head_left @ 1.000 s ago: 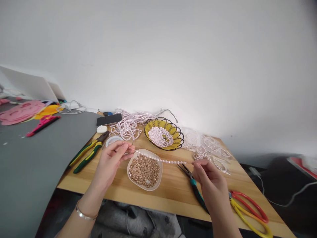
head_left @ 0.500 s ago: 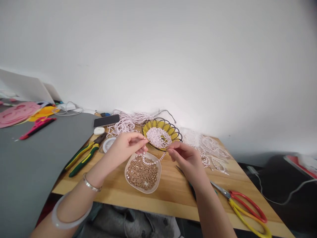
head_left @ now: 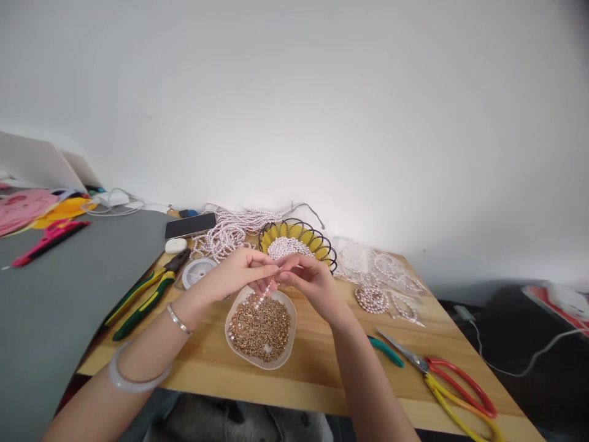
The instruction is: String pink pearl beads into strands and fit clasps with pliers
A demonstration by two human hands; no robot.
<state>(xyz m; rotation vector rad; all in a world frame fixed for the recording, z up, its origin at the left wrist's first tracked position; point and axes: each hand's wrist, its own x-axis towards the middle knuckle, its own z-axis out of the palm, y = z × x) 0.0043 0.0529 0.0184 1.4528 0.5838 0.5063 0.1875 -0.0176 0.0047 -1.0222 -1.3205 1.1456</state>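
- My left hand (head_left: 248, 271), right hand (head_left: 310, 281): fingertips clamped together on bead strand (head_left: 265, 292), over bowl (head_left: 293, 325) near table's (head_left: 317, 350) front edge.
- Risk: loosened pinch could drop it among gold beads (head_left: 261, 331).
- Counts: one pliers (head_left: 146, 308), left edge; one strand held; one bowl; one teal handle (head_left: 389, 352), partly hidden; one scissors (head_left: 424, 363), front right corner; beads uncountable.
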